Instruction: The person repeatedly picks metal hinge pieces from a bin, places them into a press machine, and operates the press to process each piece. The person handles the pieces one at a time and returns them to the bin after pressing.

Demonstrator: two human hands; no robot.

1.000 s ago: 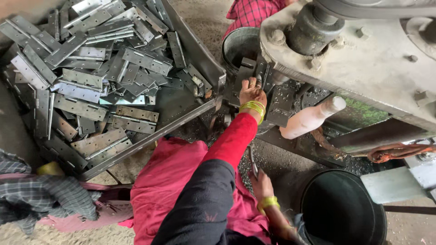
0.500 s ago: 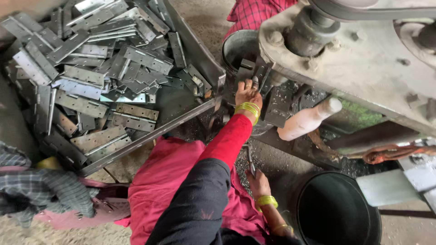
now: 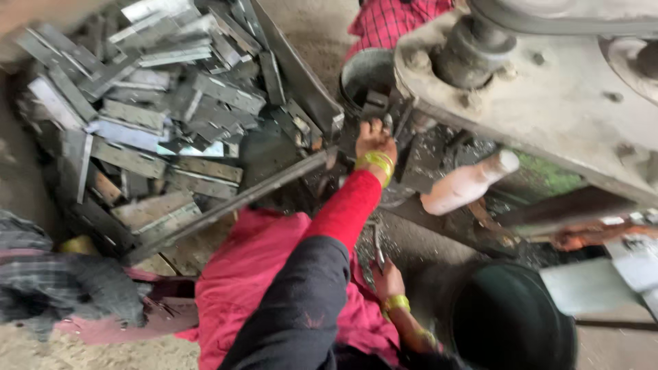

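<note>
Pile of flat grey metal strips (image 3: 137, 123) filled the tray (image 3: 226, 205) at 10 o'clock, lying crosswise, many punched with holes.

Left hand (image 3: 375, 140), yellow bangles at the wrist, reached out at 12 o'clock to the bed of the press (image 3: 548, 89). Fingers curled down over a small dark metal piece (image 3: 375, 103) at the die; grip looked closed on it, though blur hid the fingertips. The piece sat just below the grey bucket (image 3: 363, 68), hard against the machine's edge.

Right hand (image 3: 388, 281) lay low at 5 o'clock, fingers closed round a thin metal rod (image 3: 378, 243) that stood up from it.

Judgement: seat the piece flat and square in the die, and draw the fingers clear of the ram.

White bottle (image 3: 466, 185) lay tilted at 2 o'clock; black bucket (image 3: 510, 322) at 4 o'clock, near the right hand.

The piece looked dark, short, angular; detail too blurred to tell more.
</note>
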